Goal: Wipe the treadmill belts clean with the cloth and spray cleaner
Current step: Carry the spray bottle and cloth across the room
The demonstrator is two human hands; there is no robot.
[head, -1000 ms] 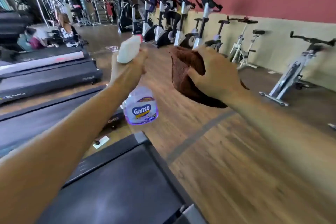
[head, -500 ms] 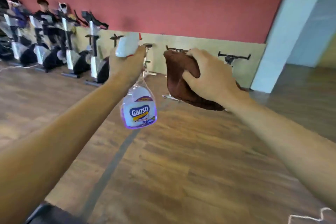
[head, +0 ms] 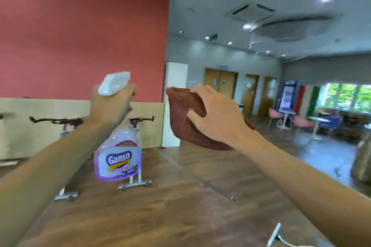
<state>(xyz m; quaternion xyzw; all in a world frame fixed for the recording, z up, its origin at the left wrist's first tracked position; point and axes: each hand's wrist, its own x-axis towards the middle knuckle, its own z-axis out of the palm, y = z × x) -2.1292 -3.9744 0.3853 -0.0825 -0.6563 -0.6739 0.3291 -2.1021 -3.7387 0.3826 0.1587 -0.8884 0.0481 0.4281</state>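
At left of centre in the frame, my left hand point(head: 112, 106) grips the neck of the purple Ganso spray bottle point(head: 117, 154), raised before the red wall point(head: 80, 32) and an exercise bike point(head: 138, 166). Just right of it, my right hand point(head: 218, 116) clutches the bunched brown cloth point(head: 184, 118) above the wooden floor point(head: 190, 206).

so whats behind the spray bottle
Behind the spray bottle stands an exercise bike: handlebars and base show, but the bottle covers its middle. The left hand grips the bottle's neck.
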